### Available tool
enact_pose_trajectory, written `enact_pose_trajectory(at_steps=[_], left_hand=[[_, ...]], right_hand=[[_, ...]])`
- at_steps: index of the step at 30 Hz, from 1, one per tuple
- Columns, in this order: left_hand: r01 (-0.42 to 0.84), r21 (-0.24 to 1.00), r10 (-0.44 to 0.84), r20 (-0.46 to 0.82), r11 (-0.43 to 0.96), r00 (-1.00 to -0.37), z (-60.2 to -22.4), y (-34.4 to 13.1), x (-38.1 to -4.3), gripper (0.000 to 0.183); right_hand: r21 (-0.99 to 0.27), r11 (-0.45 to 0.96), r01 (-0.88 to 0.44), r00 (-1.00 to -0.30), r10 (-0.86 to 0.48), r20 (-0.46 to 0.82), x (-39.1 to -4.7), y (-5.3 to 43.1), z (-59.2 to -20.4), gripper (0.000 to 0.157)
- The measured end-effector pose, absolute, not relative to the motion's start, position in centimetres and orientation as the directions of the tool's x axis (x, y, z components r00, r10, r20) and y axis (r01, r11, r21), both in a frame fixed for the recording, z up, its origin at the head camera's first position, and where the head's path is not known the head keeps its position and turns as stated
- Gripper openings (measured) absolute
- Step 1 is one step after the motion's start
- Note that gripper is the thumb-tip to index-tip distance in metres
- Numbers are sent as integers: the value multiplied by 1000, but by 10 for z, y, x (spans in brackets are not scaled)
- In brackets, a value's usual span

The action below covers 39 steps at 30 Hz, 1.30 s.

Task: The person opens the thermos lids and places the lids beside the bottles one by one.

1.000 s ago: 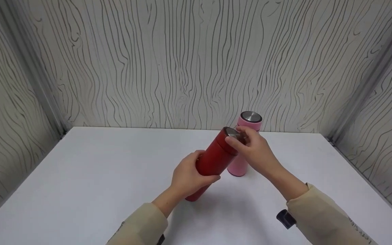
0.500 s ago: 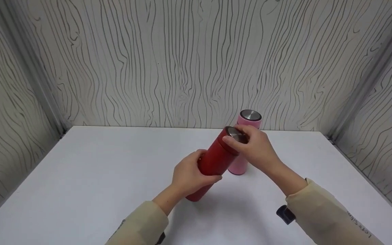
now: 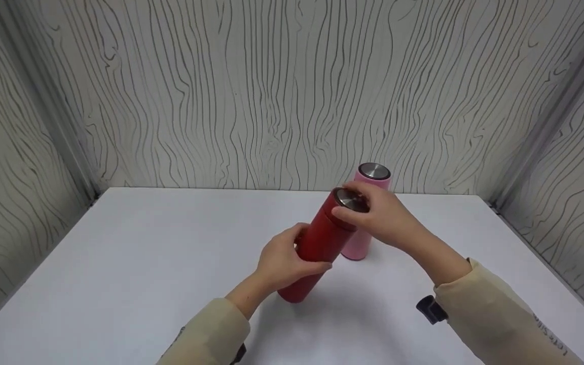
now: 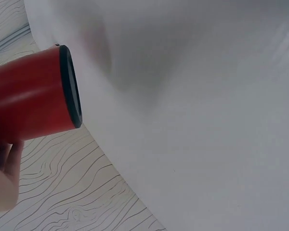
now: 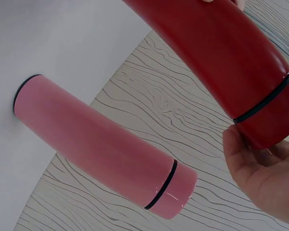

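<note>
A red thermos is held tilted above the table, its top leaning right in the head view. My left hand grips its body, thumb across the near side. At the top, my right hand holds the lid between thumb and fingers. A dark ring separates lid and body in the right wrist view. The dark-rimmed base of the red thermos hangs free of the table in the left wrist view. Just behind, a pink thermos stands upright with its lid on, partly hidden by my right hand in the head view.
The white table runs back to a wood-grain patterned panel. Similar side panels rise at left and right, with grey strips in the corners. A dark strap end hangs by the right sleeve.
The right hand's fingers have shifted a little around the lid, baring more of its silver top. The red thermos has moved slightly right at its base. The pink thermos stays in place.
</note>
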<state>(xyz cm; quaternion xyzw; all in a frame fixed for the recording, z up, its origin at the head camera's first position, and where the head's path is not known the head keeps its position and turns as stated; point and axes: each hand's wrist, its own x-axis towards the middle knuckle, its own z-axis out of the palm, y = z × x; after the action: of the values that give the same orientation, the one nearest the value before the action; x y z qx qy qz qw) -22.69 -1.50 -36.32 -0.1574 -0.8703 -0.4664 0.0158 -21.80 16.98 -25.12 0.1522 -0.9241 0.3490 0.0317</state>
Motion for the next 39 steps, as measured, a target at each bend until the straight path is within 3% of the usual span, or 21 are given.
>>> enact_pose_trajectory(at_steps=[3, 6, 13, 19, 23, 25, 31, 39], left_hand=[[288, 798, 239, 186, 530, -953, -363, -12, -226, 63], [294, 789, 234, 195, 539, -952, -362, -11, -225, 63], [298, 803, 277, 172, 516, -945, -362, -14, -226, 65], [319, 809, 301, 186, 494, -935, -364, -14, -226, 63], [315, 813, 273, 200, 490, -941, -364, -12, -225, 65], [319, 813, 266, 210, 486, -941, -363, -11, -225, 65], [328, 805, 270, 216, 495, -938, -363, -11, -226, 64], [315, 781, 254, 205, 539, -945, -363, -13, -224, 66]], right_hand=[[-610, 753, -246, -969, -196, 149, -218, 167, -246, 63], [-595, 771, -226, -974, -160, 162, -219, 165, -245, 52], [-603, 742, -292, -956, -238, 169, -219, 166, -242, 35], [-617, 706, -349, -929, -347, 128, -215, 168, -236, 46], [-587, 760, -279, -955, -284, 86, -213, 167, -229, 63], [-568, 789, -235, -969, -238, 71, -213, 167, -227, 63], [-524, 824, -217, -975, -212, 71, -217, 166, -227, 40], [-501, 797, -337, -937, -335, 98, -218, 165, -228, 31]])
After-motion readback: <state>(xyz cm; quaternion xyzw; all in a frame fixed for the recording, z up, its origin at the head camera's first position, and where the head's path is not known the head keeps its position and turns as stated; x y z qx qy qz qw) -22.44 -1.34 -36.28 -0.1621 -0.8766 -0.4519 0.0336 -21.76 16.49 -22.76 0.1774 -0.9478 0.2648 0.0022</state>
